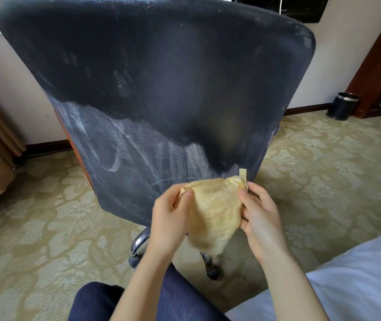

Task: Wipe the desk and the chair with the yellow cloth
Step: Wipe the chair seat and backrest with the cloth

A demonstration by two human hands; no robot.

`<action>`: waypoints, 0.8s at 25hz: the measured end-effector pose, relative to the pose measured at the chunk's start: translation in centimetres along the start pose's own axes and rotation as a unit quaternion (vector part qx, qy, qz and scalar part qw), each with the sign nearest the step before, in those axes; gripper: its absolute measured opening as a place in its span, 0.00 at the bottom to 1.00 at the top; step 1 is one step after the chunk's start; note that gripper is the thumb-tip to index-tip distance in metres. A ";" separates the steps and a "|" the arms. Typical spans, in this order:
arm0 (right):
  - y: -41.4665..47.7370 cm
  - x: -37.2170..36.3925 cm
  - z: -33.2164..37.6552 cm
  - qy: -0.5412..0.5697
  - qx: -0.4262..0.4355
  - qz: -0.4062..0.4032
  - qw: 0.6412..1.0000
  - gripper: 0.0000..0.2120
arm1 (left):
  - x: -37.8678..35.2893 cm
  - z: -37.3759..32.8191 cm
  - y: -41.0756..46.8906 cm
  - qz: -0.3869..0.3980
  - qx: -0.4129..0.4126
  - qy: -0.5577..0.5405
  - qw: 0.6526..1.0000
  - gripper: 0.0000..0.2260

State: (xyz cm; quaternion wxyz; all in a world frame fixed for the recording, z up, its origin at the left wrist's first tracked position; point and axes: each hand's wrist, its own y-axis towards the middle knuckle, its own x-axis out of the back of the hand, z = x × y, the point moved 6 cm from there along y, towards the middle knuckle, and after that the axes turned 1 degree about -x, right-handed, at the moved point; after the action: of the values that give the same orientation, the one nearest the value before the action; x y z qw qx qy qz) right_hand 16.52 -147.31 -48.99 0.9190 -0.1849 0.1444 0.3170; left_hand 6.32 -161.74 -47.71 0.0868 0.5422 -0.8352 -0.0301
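Head view shows the yellow cloth [215, 212] at 6 o'clock, bunched between both hands before the chair backrest [152, 89]. Left hand [169, 218] pinches its 9 o'clock edge; right hand [261, 218] grips its 3 o'clock edge. Dusty streaks mark the backrest's lower part.

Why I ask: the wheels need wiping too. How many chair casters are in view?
2. One caster sits at lower left of the left hand; the other caster lies below the yellow cloth. More may be hidden behind the chair back.
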 end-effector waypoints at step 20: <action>-1.8 -0.8 -1.8 -0.010 0.126 -0.050 0.991 0.15 | 0.0 -1.0 0.4 0.020 -0.045 0.111 0.993 0.08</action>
State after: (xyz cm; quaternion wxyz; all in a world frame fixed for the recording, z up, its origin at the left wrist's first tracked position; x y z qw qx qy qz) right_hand 16.78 -149.82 -49.88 0.9511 -0.0713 0.1642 0.2518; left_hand 6.13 -161.53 -46.68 0.2036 0.5206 -0.8291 -0.0055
